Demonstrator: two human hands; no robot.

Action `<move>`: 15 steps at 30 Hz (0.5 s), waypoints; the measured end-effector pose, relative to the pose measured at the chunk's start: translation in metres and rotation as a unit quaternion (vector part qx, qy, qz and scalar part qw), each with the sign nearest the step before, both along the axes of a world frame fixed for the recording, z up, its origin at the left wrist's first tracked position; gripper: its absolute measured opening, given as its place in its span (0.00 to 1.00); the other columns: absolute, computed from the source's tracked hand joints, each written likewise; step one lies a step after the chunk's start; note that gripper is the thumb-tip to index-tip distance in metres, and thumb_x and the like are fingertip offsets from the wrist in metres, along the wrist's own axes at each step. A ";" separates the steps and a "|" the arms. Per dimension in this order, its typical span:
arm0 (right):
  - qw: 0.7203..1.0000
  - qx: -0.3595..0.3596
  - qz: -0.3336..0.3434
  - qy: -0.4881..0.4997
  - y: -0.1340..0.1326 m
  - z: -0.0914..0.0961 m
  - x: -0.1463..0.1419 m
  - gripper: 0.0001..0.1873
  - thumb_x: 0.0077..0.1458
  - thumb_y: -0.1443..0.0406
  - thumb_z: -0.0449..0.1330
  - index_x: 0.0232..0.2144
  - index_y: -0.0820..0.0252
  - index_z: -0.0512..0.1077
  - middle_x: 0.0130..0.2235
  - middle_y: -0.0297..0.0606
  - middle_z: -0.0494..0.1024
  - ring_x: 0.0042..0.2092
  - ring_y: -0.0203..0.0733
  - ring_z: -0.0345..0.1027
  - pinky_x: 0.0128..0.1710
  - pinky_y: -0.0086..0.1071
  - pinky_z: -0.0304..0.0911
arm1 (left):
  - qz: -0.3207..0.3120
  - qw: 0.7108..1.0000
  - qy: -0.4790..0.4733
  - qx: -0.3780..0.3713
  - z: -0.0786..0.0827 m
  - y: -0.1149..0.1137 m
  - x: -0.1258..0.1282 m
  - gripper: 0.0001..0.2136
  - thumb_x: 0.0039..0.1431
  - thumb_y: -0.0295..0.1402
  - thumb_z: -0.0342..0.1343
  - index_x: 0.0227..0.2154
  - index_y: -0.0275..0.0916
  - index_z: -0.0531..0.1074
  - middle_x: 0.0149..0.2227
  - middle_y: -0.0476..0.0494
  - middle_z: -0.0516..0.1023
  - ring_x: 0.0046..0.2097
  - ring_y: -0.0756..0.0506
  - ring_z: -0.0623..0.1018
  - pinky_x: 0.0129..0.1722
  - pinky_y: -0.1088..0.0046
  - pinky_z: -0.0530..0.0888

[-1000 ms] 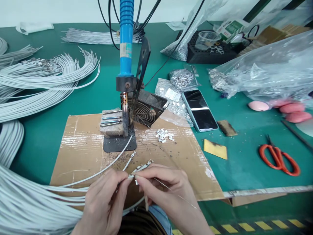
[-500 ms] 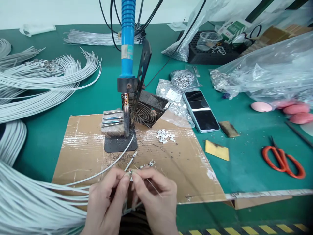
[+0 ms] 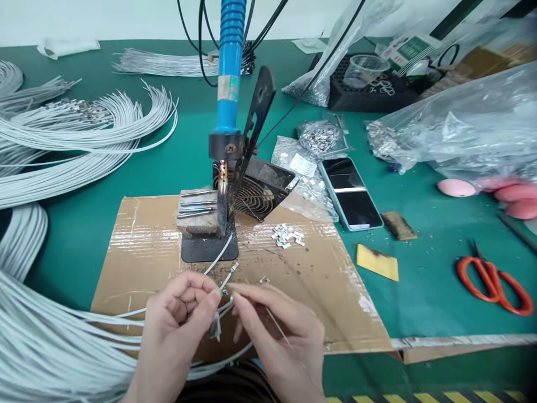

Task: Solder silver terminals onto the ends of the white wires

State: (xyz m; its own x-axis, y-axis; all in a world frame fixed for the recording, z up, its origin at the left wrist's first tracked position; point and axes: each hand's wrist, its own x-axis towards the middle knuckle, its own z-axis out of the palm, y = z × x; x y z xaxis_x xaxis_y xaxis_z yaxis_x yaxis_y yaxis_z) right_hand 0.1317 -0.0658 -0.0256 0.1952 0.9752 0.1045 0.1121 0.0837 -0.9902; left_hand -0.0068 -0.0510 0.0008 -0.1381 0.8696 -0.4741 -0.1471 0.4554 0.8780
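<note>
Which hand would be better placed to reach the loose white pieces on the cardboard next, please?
Probably the right hand: it is nearer the white pieces; the left hand sits farther left.

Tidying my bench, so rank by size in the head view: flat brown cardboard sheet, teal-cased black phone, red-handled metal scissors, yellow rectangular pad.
1. Cardboard sheet
2. Phone and scissors: alike, unsure
3. Pad

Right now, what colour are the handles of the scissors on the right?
Scissors' handles: orange-red. They show best in the head view, the only one.
</note>
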 end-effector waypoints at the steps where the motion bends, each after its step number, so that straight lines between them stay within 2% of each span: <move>1: 0.999 -0.028 -0.021 0.027 0.001 0.001 0.001 0.07 0.59 0.69 0.68 0.36 0.51 0.85 0.26 0.30 0.82 0.24 0.32 0.73 0.24 0.22 0.68 | 0.005 1.000 0.005 -0.004 0.002 0.001 0.001 0.11 0.50 0.35 0.74 0.25 0.36 0.77 0.18 0.54 0.70 0.22 0.55 0.65 0.22 0.84 0.61; 4: 0.993 -0.066 -0.057 0.080 0.003 0.006 0.003 0.05 0.60 0.66 0.68 0.31 0.52 0.83 0.22 0.28 0.79 0.21 0.31 0.71 0.22 0.21 0.67 | 0.011 1.000 0.016 -0.004 0.005 0.003 0.003 0.10 0.48 0.34 0.73 0.25 0.36 0.77 0.18 0.55 0.70 0.22 0.56 0.64 0.22 0.85 0.61; 11: 0.999 0.038 -0.002 0.008 0.010 0.007 0.003 0.11 0.59 0.72 0.69 0.37 0.49 0.86 0.31 0.30 0.83 0.29 0.32 0.75 0.28 0.21 0.70 | 0.016 1.000 0.026 0.001 0.008 0.004 0.006 0.09 0.45 0.31 0.72 0.24 0.36 0.77 0.17 0.55 0.71 0.21 0.57 0.65 0.21 0.86 0.61; 15: 0.998 0.062 -0.001 -0.016 0.012 0.004 0.002 0.12 0.58 0.74 0.69 0.37 0.50 0.86 0.32 0.30 0.84 0.30 0.32 0.77 0.31 0.20 0.72 | 0.019 0.999 0.033 -0.003 0.010 0.004 0.008 0.08 0.44 0.31 0.71 0.23 0.35 0.77 0.17 0.55 0.72 0.20 0.57 0.66 0.21 0.87 0.61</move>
State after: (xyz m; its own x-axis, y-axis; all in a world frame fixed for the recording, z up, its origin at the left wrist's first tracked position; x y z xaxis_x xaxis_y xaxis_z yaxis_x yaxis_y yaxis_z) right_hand 0.1337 -0.0542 -0.0216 0.1916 0.9539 0.2310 0.1441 0.2054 -0.9680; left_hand 0.0008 -0.0467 0.0104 -0.2024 0.8605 -0.4676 -0.1065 0.4553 0.8839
